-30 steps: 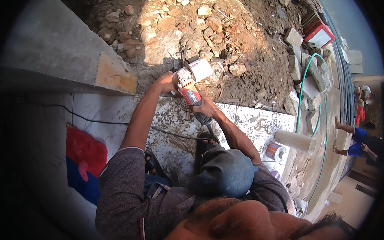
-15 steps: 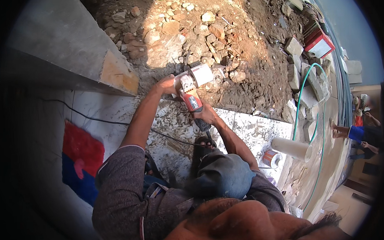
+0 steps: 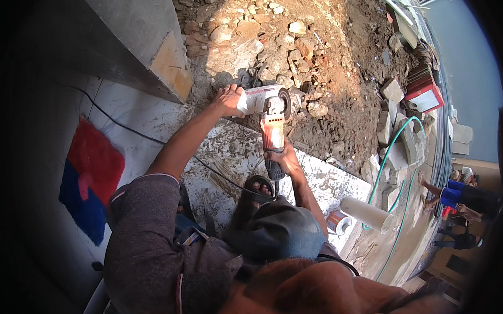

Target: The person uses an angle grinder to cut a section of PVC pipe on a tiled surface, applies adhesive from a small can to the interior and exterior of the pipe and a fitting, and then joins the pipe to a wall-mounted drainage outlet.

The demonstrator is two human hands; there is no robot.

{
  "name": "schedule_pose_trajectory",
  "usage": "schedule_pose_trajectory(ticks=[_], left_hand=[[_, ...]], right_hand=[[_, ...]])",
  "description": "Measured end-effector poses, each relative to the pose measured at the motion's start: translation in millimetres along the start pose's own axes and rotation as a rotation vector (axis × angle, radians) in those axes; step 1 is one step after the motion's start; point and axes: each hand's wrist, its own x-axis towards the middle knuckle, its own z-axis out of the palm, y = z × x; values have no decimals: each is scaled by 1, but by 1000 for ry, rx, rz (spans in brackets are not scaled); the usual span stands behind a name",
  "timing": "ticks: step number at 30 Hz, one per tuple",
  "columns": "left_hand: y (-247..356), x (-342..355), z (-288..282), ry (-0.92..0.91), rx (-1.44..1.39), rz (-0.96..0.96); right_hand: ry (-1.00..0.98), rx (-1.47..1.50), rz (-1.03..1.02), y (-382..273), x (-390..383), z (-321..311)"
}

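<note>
The left hand (image 3: 227, 101) grips the white pipe (image 3: 254, 100) at its left end. The right hand (image 3: 286, 159) is closed around the dark rear body of the angle grinder (image 3: 273, 133). The pipe is held in the air in front of the person, over the boundary between the soiled white tiles (image 3: 324, 174) and the rubble (image 3: 308, 50). The grinder's disc (image 3: 285, 103) stands at the pipe's right end; contact between the two cannot be confirmed from this view.

The step in hand appears to be working the pipe end with the disc. For a good result:

1. Keep the left grip at the far end of the pipe, well apart from the disc.
2. Hold the pipe firmly against rotation; a ground support would be steadier than free air.
3. Keep the disc square to the pipe wall and apply light, even pressure.
4. Keep the right grip firm against kickback.
5. Route the black cord (image 3: 207, 166), which passes beside the sandalled foot (image 3: 261, 185), clear of disc and feet.
</note>
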Motion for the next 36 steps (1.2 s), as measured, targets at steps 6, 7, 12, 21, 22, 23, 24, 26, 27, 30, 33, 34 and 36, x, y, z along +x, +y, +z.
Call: schedule_pose_trajectory(ticks=[6, 7, 12, 21, 22, 23, 24, 26, 27, 30, 33, 34, 36], left_hand=[[27, -17, 20, 25, 148, -28], [24, -14, 20, 36, 115, -23], [-3, -1, 28, -83, -90, -14], [-8, 20, 46, -156, -163, 56], [-6, 17, 41, -169, -129, 63], [-4, 15, 36, -182, -94, 73], [-1, 14, 32, -191, -9, 89], [16, 8, 16, -202, 72, 130], [24, 5, 9, -205, 72, 152], [12, 2, 11, -163, 43, 130], [8, 2, 17, -97, -22, 128], [6, 1, 18, -73, -44, 129], [-1, 1, 28, 9, -11, 163]], right_hand=[[163, -42, -12, 12, 2, -23], [168, -82, -36, 9, 2, -19], [70, -54, -32, -6, 6, -2], [5, -241, 11, -34, 36, 24], [-15, -239, 6, -38, 37, 24], [-35, -257, 32, -44, 36, 22], [-33, -222, 14, -42, 38, 21], [-27, -165, -12, -30, 42, 15], [-20, -189, -2, -25, 43, 12], [-20, -239, -15, -12, 52, 17], [8, -258, -20, 6, 59, 18], [3, -262, -10, 4, 58, 18], [-7, -258, -4, 3, 57, 19]])
